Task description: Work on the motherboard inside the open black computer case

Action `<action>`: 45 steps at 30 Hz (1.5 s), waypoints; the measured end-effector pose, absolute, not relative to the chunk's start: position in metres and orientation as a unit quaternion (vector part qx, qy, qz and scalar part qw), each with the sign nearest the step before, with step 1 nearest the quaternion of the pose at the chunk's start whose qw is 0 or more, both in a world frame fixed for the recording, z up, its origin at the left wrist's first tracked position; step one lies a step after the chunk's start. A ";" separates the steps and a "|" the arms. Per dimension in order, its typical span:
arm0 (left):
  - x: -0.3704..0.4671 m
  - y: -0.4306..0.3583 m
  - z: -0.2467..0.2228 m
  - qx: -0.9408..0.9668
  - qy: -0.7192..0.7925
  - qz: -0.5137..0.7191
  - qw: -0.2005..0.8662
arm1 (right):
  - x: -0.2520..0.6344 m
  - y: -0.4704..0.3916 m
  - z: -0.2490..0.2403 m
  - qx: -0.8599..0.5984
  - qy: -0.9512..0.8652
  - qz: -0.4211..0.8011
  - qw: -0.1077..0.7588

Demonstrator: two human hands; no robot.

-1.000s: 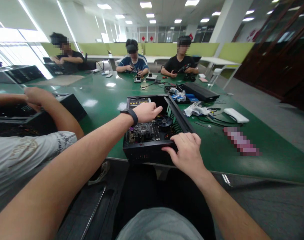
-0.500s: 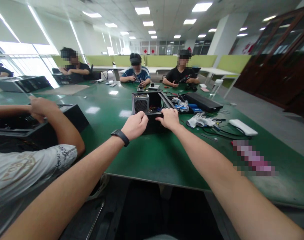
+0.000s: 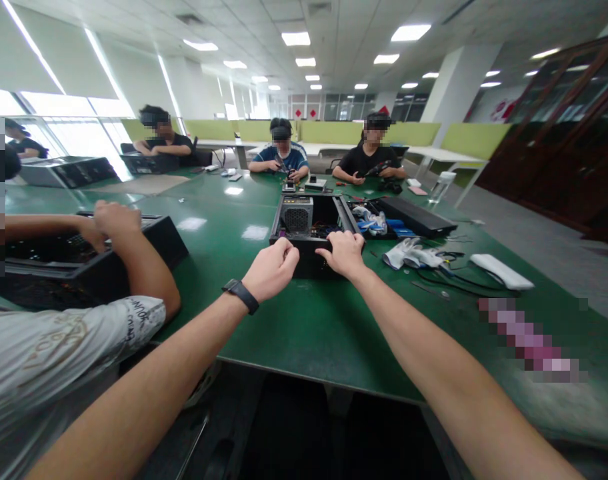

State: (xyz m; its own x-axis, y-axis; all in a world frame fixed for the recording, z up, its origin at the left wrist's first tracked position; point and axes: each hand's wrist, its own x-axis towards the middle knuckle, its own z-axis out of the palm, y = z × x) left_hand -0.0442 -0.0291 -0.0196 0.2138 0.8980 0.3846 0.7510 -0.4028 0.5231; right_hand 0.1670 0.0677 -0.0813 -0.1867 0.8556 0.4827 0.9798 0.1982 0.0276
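A black computer case (image 3: 311, 267) lies open-side up on the green table in front of me. Inside it a grey power supply (image 3: 297, 218) sits at the far left, with loose wires beside it. My left hand (image 3: 273, 270) is closed at the near left corner of the case, its fingers curled together. What it pinches is hidden, though a small purple spot (image 3: 283, 233) shows just above it. Over the near right edge my right hand (image 3: 345, 253) is hooked, fingers on top of the rim and thumb against the near side.
Right of the case lie white-and-blue gloves (image 3: 411, 253), a black panel (image 3: 417, 217), cables and a white pouch (image 3: 501, 270). A co-worker's arm (image 3: 149, 260) reaches into another case (image 3: 159, 257) at left. Several people sit across the table (image 3: 304, 340). A clear bottle (image 3: 441, 187) stands far right.
The whole view has shifted, so everything appears slightly lower and further right. Both my hands stay at the near edge of the case. The co-worker's hands at left have shifted over their case.
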 end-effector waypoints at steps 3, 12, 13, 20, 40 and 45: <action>-0.040 -0.035 -0.004 0.770 0.535 0.336 0.093 | 0.164 0.023 -0.087 -0.602 -0.751 -0.168 0.214; -0.002 -0.036 -0.003 0.848 0.514 0.110 0.068 | 0.177 -0.139 -0.091 -0.574 -0.759 -0.153 0.268; 0.001 -0.035 -0.007 0.856 0.510 0.063 0.056 | 0.179 -0.155 -0.091 -0.571 -0.760 -0.149 0.273; 0.028 -0.033 -0.028 0.893 0.422 -0.158 0.004 | 0.188 -0.233 -0.093 -0.548 -0.762 -0.100 0.331; 0.041 -0.011 -0.073 0.833 0.472 -0.287 0.022 | 0.191 -0.248 -0.099 -0.541 -0.761 -0.103 0.344; 0.038 -0.007 -0.078 0.835 0.476 -0.274 0.023 | 0.191 -0.248 -0.101 -0.543 -0.759 -0.104 0.343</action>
